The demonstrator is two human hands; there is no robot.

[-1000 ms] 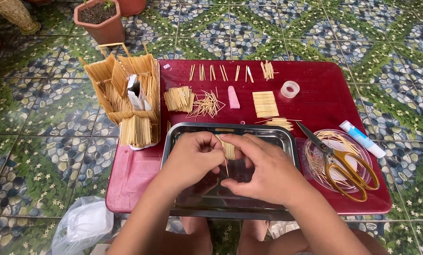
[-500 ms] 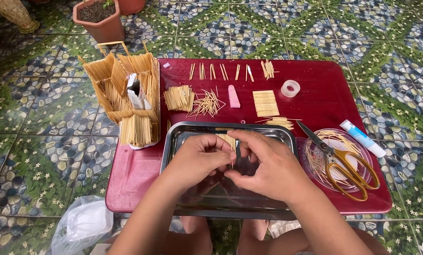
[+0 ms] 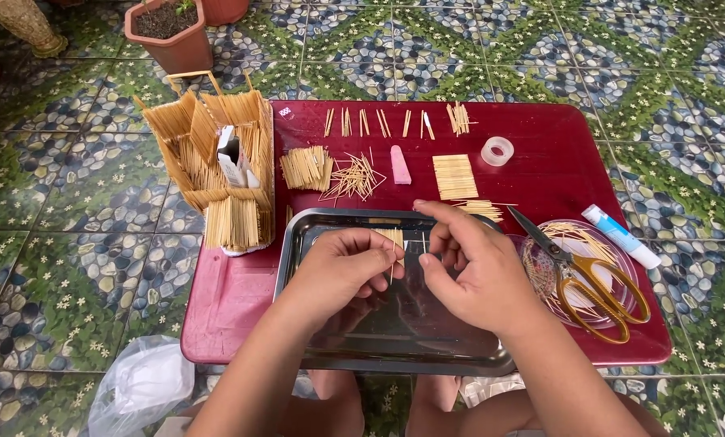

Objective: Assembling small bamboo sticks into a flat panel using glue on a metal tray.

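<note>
1. there, over the metal tray (image 3: 298, 267) on the red table (image 3: 557, 162), the person's two hands were close together, each busy with thin wooden sticks.
2. left hand (image 3: 342, 271): its grip was pressed together, thumb and forefinger pinching a small flat bundle of sticks (image 3: 391, 237), which stood above the tray's far half.
3. right hand (image 3: 480, 271): its grip was also closed, fingertips pinching a single stick (image 3: 424, 243) held nearly upright.
4. the relation that mattered: the single stick lay just to the right of the bundle, near but not quite touching as far as i could tell, and its long axis ran parallel to the bundle's sticks, pointing away from the person. the right hand was the nearer one to that gap.
5. round about: a stick-built box (image 3: 217, 162) at the table's left side, loose piles of sticks (image 3: 354, 174) and a flat stick mat (image 3: 455, 176) beyond the tray, a pink eraser-like block (image 3: 400, 164), a tape roll (image 3: 497, 150), yellow-handled scissors (image 3: 589, 279) lying on a clear dish (image 3: 621, 267), and a white tube (image 3: 621, 236).
</note>
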